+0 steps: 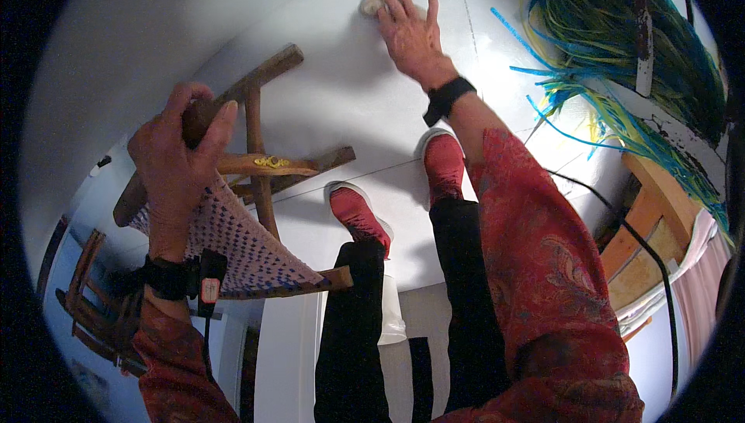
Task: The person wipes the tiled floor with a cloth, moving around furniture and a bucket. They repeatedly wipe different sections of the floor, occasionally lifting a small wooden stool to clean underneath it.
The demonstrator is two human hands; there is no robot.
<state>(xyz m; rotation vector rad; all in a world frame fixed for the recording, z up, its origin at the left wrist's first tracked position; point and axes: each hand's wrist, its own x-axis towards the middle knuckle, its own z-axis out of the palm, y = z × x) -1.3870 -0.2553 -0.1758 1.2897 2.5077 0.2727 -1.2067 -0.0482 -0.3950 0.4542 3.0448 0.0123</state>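
Note:
My left hand (174, 140) is wrapped round a wooden bar of a stool (256, 124) that is tipped on its side. Its seat (240, 240) is woven in pale cord with dark blue flecks, and a yellow ornament (272, 162) marks one crossbar. Stretched far forward, my right hand (411, 39) has its thumb and some fingers at a small crumpled beige lump, perhaps cloth (373, 3), while an outer finger sticks out. The fingertips partly cover that lump, and its exact kind cannot be made out.
Blue, green and yellow strands (621, 58) hang in a bundle at the right, by a worn white bar (660, 120). A black cable (636, 229) curves down the right side. My red shoes (361, 213) stand on the pale floor (341, 105). Wooden furniture (85, 299) is at far left.

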